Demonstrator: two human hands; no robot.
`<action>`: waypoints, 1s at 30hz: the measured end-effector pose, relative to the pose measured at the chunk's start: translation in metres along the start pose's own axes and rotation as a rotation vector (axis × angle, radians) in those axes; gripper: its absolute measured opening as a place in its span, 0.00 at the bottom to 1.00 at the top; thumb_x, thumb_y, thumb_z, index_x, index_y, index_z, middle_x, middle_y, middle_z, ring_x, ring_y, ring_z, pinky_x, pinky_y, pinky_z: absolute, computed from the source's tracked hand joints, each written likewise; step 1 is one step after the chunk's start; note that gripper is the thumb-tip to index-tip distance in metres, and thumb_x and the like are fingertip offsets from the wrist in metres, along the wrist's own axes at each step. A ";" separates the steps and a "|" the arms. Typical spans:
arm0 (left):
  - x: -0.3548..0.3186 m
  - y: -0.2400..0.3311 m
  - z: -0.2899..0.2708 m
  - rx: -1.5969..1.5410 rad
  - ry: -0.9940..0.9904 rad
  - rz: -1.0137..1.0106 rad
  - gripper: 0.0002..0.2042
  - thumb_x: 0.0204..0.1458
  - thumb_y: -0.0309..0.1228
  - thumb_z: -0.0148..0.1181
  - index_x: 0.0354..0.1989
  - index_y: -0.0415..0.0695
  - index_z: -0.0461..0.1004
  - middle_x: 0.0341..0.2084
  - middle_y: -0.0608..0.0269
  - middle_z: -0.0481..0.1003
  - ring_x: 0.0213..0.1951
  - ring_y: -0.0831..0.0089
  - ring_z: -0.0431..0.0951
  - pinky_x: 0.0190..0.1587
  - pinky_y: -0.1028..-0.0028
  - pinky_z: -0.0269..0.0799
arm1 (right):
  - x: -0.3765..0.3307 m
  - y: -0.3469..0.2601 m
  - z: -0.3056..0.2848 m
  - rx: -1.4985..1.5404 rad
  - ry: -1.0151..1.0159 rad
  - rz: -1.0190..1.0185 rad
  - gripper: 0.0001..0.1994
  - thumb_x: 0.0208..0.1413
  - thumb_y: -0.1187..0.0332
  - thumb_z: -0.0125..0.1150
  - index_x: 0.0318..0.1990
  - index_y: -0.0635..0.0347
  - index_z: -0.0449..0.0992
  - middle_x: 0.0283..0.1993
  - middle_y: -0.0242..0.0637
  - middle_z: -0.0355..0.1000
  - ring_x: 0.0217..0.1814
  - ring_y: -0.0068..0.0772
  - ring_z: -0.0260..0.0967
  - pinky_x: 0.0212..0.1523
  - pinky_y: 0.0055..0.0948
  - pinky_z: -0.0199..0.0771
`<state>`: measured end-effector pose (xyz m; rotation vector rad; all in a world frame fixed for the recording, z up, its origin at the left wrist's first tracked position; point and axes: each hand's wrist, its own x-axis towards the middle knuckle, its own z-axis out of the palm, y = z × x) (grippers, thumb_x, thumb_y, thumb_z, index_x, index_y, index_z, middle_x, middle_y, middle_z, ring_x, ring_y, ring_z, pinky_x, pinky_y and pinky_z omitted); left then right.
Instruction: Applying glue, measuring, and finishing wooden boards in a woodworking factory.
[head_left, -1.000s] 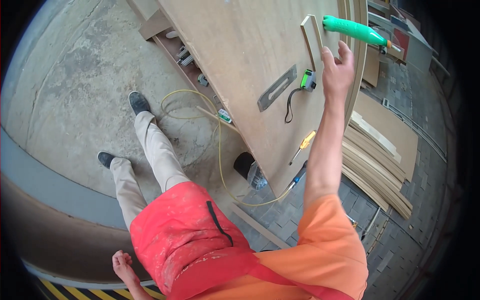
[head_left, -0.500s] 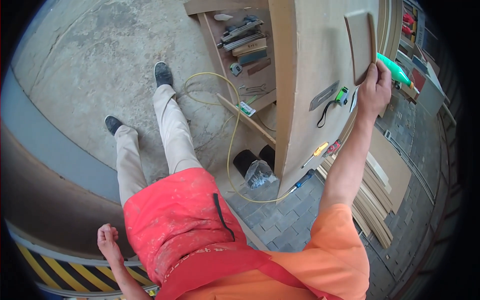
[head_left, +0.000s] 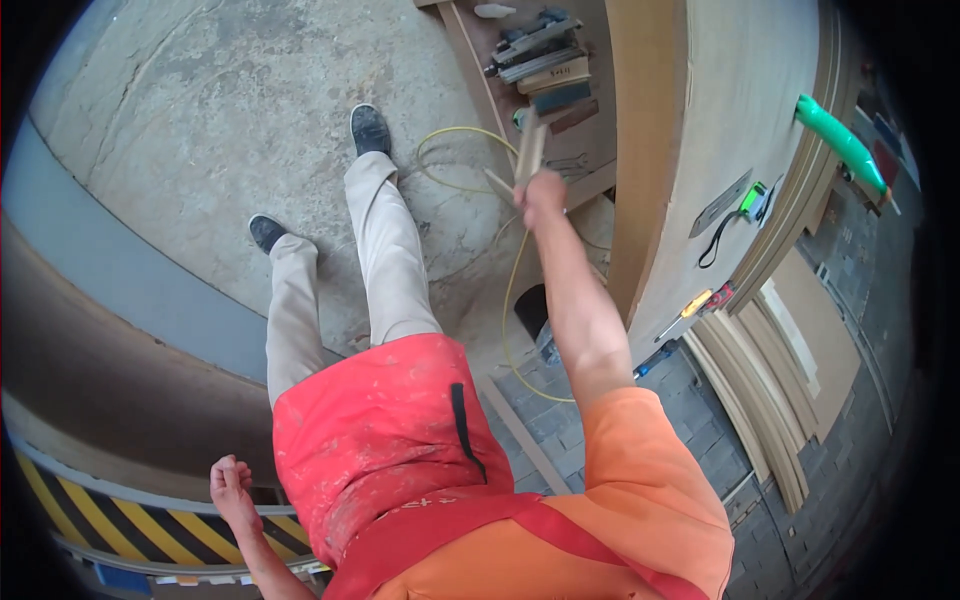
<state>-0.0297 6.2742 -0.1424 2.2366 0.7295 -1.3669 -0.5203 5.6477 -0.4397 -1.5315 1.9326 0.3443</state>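
My right hand is stretched out in front of me and grips a small flat wooden piece edge-on. It hangs over the floor just left of the big wooden bench board, above the bench's lower shelf. My left hand is down at my side behind me, closed in a fist with nothing in it. A red apron and beige trousers fill the middle of the view.
On the bench board lie a grey metal plate, a green tape measure, a green tube and a yellow screwdriver. Tools sit on the shelf. A yellow cable loops on the floor. Stacked boards lean at the right. A yellow-black striped edge runs behind me.
My right hand has come off the bench top with the small wooden piece and swung left and down over the shelf. My view has turned, and my left hand has closed into a fist.
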 end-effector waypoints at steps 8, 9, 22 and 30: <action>-0.046 0.083 0.042 0.055 -0.055 0.118 0.10 0.71 0.41 0.60 0.46 0.48 0.78 0.31 0.72 0.78 0.32 0.83 0.75 0.36 0.80 0.69 | -0.173 -0.048 0.095 -0.019 -0.318 -0.033 0.07 0.57 0.73 0.58 0.40 0.60 0.81 0.40 0.51 0.80 0.47 0.46 0.79 0.52 0.46 0.78; -0.065 0.095 0.038 0.040 -0.033 0.123 0.11 0.71 0.39 0.59 0.46 0.45 0.79 0.31 0.70 0.78 0.31 0.82 0.75 0.35 0.79 0.69 | -0.224 -0.086 0.085 0.098 -0.429 -0.027 0.09 0.60 0.70 0.56 0.42 0.60 0.81 0.45 0.52 0.81 0.48 0.47 0.80 0.53 0.45 0.78; -0.123 0.253 0.065 -0.179 -0.192 0.409 0.09 0.69 0.35 0.61 0.42 0.42 0.77 0.27 0.66 0.76 0.27 0.79 0.74 0.29 0.78 0.68 | -0.205 -0.273 -0.341 0.081 0.979 -0.234 0.22 0.63 0.64 0.65 0.63 0.61 0.75 0.64 0.52 0.72 0.68 0.57 0.67 0.69 0.48 0.67; -0.022 0.300 -0.030 -0.399 -0.176 0.309 0.11 0.66 0.37 0.64 0.39 0.41 0.76 0.26 0.64 0.77 0.24 0.77 0.74 0.26 0.75 0.69 | -0.090 -0.257 -0.349 -0.077 0.527 -0.116 0.24 0.60 0.75 0.63 0.65 0.53 0.75 0.65 0.47 0.74 0.71 0.55 0.67 0.70 0.48 0.67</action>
